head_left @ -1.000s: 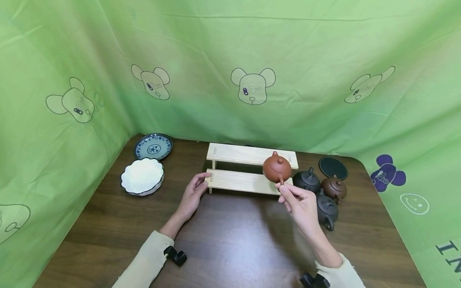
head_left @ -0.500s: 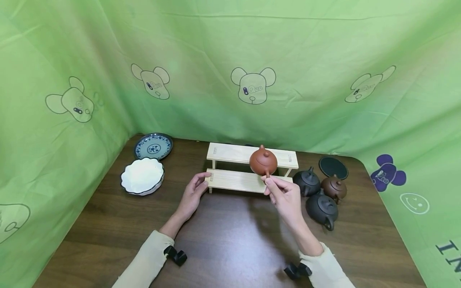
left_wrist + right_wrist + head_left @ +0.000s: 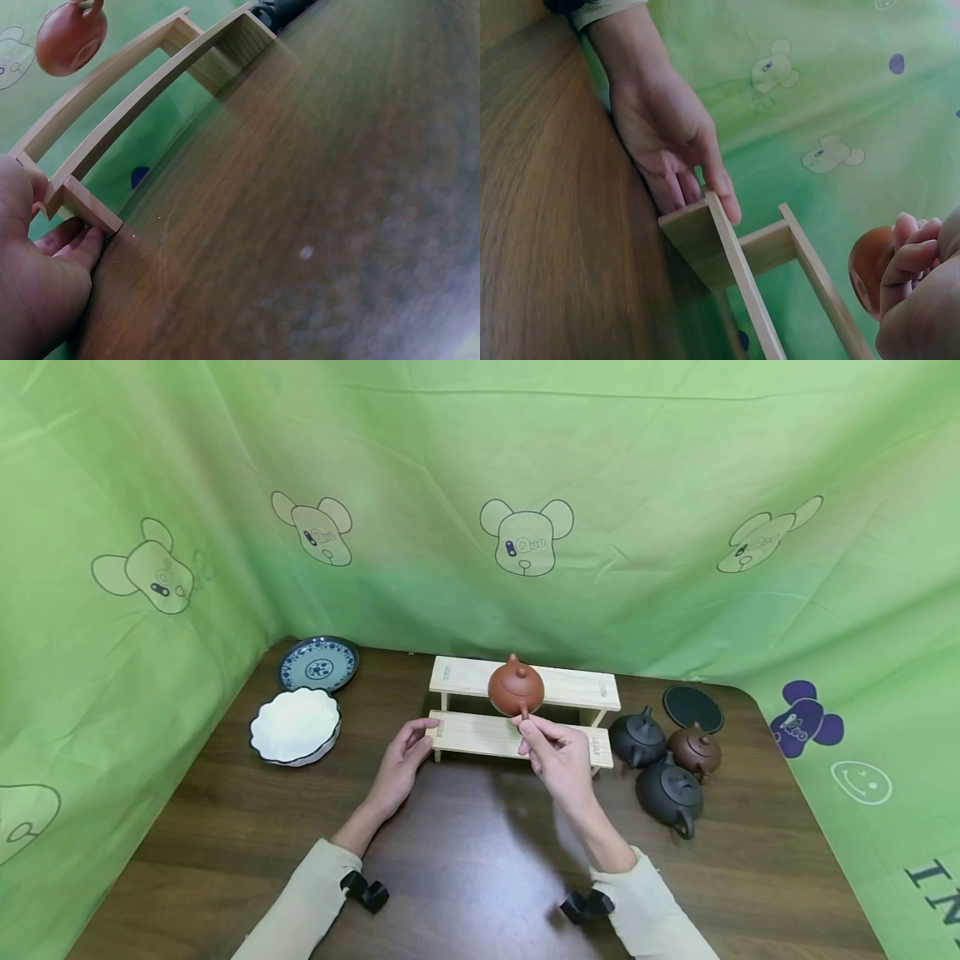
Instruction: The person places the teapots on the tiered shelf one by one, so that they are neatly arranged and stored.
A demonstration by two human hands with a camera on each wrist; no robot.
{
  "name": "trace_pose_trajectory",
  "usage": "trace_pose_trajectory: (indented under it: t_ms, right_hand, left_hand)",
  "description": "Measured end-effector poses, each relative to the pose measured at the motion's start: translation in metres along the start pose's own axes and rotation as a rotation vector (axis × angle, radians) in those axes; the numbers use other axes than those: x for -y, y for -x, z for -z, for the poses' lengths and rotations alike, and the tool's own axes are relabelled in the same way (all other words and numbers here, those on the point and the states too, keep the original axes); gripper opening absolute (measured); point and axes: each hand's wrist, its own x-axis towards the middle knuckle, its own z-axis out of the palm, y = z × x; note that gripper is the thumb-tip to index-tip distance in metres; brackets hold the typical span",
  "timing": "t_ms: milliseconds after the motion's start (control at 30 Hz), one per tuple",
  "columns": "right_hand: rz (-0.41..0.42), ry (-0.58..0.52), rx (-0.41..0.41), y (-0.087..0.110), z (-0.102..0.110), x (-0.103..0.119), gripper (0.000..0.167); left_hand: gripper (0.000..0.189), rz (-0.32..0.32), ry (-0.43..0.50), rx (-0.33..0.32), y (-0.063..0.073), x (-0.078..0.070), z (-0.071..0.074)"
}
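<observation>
Green cloth [image 3: 420,443] printed with bear-like heads drapes the back and sides, and across the front of it runs a dark wood-grain table [image 3: 187,827]. Take the two-step wooden stand [image 3: 480,735] as the middle of the clock dial, twelve pointing to the back, and all the action is right there!

Look at the right hand [image 3: 561,767], coming in from five o'clock: its grip is pressed together, thumb and fingers pinching the handle of the reddish-brown teapot [image 3: 516,691]. And that pot is up in the air, clear of the boards, the left wrist view shows the gap nicely. Spout towards twelve, lid knob uppermost.

Over to the left hand [image 3: 401,768], at nine o'clock on the stand: here the grip is parted only by the wood, bracketing the end of the lower board, one digit lying over the top, others bent in against the end leg.

Out at nine sits a white scalloped dish [image 3: 295,727], with a blue patterned plate [image 3: 318,664] just beyond it, nearer ten. Between three and four, a tight cluster: a black teapot [image 3: 637,737] beside the stand, a dark brown teapot [image 3: 694,752] farther out, a second black one [image 3: 670,793] nearest four, and a dark round disc [image 3: 693,708] at three.
</observation>
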Motion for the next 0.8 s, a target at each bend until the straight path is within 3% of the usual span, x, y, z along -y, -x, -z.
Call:
trace_pose_trajectory:
  t_ms: [367,800]
  right_hand:
    - [-0.071,-0.044,-0.003,-0.011,-0.021,-0.002,0.023]
    - [-0.040,-0.051,-0.017,-0.026,-0.041,-0.011,0.020]
  left_hand:
    - [0.034,-0.002,-0.003,0.000,0.000,-0.002,0.001]
    - [0.034,-0.004,-0.014,0.004,0.001,-0.003,0.001]
